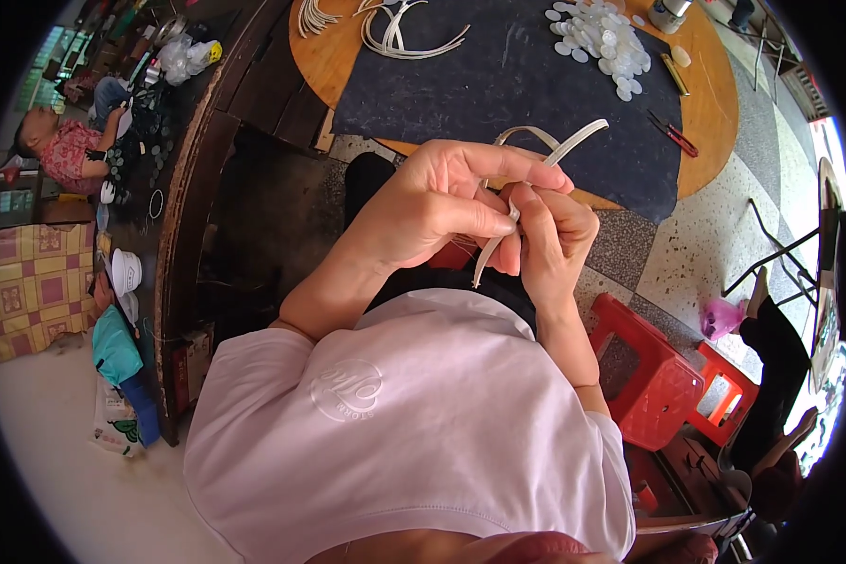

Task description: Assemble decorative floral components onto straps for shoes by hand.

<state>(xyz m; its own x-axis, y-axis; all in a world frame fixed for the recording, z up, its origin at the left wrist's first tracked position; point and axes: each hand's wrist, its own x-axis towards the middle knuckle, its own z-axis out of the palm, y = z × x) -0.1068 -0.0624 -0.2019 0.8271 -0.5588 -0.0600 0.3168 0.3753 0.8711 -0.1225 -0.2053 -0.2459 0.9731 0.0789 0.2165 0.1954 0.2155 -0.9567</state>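
Pale flat strip [581, 139] pinched in the fingers of the left hand [432, 202] and the right hand [556, 226]

It curves near the edge of a wooden counter [712, 132], its middle hidden by the fingers; there lie a dark matte sheet [423, 99], translucent round discs [609, 42] and a red-handled tool [690, 148], while a red plastic stool [644, 376] stands at right
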